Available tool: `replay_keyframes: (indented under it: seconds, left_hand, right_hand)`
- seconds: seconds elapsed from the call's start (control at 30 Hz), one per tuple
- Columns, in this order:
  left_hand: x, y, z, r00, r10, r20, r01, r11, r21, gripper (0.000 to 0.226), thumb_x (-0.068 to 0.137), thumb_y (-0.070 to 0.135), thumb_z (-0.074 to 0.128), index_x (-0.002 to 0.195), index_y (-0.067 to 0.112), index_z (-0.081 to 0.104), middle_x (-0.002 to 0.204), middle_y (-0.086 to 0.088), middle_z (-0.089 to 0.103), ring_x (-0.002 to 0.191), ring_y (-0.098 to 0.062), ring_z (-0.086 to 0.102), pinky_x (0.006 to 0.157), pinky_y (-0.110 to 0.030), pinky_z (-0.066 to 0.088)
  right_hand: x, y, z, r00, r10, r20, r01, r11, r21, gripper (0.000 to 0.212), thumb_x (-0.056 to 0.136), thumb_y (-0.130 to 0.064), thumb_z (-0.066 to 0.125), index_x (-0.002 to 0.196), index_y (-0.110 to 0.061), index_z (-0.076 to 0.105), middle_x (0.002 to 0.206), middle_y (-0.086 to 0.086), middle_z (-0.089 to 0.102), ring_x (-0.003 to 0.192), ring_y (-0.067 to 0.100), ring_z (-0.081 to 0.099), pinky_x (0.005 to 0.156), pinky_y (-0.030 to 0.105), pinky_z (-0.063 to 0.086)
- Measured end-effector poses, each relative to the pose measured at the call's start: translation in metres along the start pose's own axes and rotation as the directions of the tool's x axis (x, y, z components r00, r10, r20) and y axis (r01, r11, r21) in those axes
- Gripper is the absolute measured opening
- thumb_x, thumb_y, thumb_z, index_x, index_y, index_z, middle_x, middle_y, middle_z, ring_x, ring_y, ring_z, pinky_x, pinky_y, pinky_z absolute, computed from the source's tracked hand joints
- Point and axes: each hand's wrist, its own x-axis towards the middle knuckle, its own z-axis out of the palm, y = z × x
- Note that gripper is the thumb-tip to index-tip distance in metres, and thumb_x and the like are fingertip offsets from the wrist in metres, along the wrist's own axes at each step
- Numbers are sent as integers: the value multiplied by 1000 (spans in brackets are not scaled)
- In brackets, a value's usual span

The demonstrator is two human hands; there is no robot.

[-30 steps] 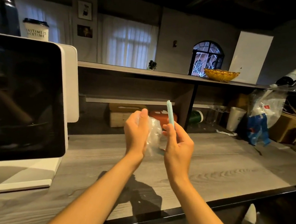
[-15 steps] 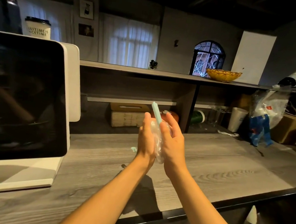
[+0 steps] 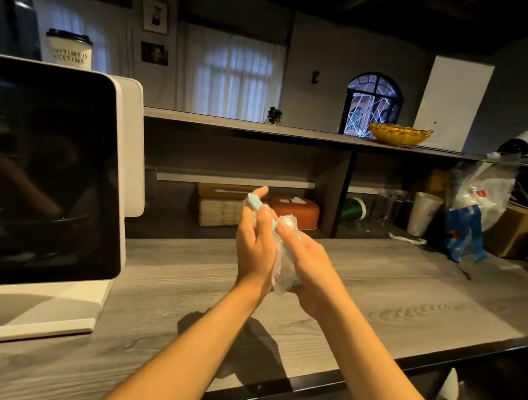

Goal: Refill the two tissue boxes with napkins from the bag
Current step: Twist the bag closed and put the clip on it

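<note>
My left hand [image 3: 254, 239] and right hand [image 3: 309, 266] meet palm to palm above the grey wooden counter [image 3: 394, 294]. Between them sit a crumpled clear plastic wrapper [image 3: 282, 269] and a thin teal stick [image 3: 253, 201] that pokes up past my left fingers. My left fingers are straight and press against the bundle. My right thumb and fingers curl round the wrapper. Two tissue boxes stand under the shelf behind my hands: a wooden one with a yellow lid [image 3: 220, 205] and an orange one [image 3: 298, 211]. A clear plastic bag with blue print [image 3: 477, 204] leans at the right.
A large white-framed screen [image 3: 41, 170] fills the counter's left side. On the upper shelf [image 3: 232, 123] stand a paper cup [image 3: 69, 50] and a yellow basket [image 3: 399, 134]. White cups [image 3: 423, 214], glasses and cardboard boxes [image 3: 520, 230] crowd the right end.
My hands have come together from slightly apart, closing on the plastic wrapper. The teal stick has tilted from upright in my right fingers to leaning left against my left hand.
</note>
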Motion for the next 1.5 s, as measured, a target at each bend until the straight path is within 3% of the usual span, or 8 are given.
replay_keyframes:
  seconds: [0.17,0.4,0.57,0.7,0.9,1.13,1.4,1.5]
  left_hand:
    - [1,-8,2,999,-1,44,2,1000,-22,33,104,38,31,137,41,33,124,12,60,110,-15,64,93,-40,56]
    - [1,-10,2,968,-234,90,239,970,-43,31,105,45,31,128,40,51,138,-3,54,120,-18,58,99,-42,54]
    - [2,-8,-6,928,-373,14,370,924,99,78,79,66,47,150,37,32,159,1,28,140,-26,39,107,-52,45]
    - [4,-3,-16,752,-646,129,658,729,-186,62,86,42,70,135,10,49,119,-13,68,104,-28,69,90,-46,58]
    - [8,1,-21,805,-565,182,592,748,-300,10,94,13,64,101,8,68,103,-16,71,97,-29,70,91,-44,55]
    - [8,-3,-27,912,-330,243,373,914,-162,23,100,13,54,121,11,64,114,-15,68,106,-28,68,89,-44,58]
    - [19,-1,-45,900,-239,363,274,961,-45,38,89,32,63,121,13,67,111,-4,72,108,-21,68,88,-36,58]
    - [21,1,-48,895,-223,387,255,966,-34,40,83,34,64,118,16,68,104,1,74,102,-16,69,84,-32,59]
  right_hand:
    - [5,6,3,991,-87,-97,105,976,191,36,90,-33,67,122,-17,64,107,6,72,98,21,70,78,37,61]
    - [6,16,4,913,-301,-276,360,913,194,35,80,-8,77,114,-11,66,107,9,70,98,21,70,75,32,60]
    - [4,21,-1,870,-379,-314,445,878,175,34,78,-5,78,109,-15,66,105,8,70,94,20,71,72,31,60]
    - [6,24,-10,883,-377,-279,434,882,185,36,77,-6,78,111,-14,66,107,9,69,96,22,70,74,34,60]
    - [12,20,-21,915,-366,-171,381,922,70,37,80,-13,78,114,-19,64,108,4,69,96,16,70,74,28,59]
    - [12,20,-26,972,-231,49,227,971,80,42,88,-25,69,127,-29,53,117,-3,66,102,16,68,74,31,58]
    - [10,7,-37,887,-459,53,459,861,-219,30,86,-11,71,106,-29,58,99,-3,64,85,8,66,56,18,51]
    - [16,11,-41,874,-481,66,464,787,-407,35,83,-24,76,111,-24,55,107,-4,60,96,13,63,67,22,55]
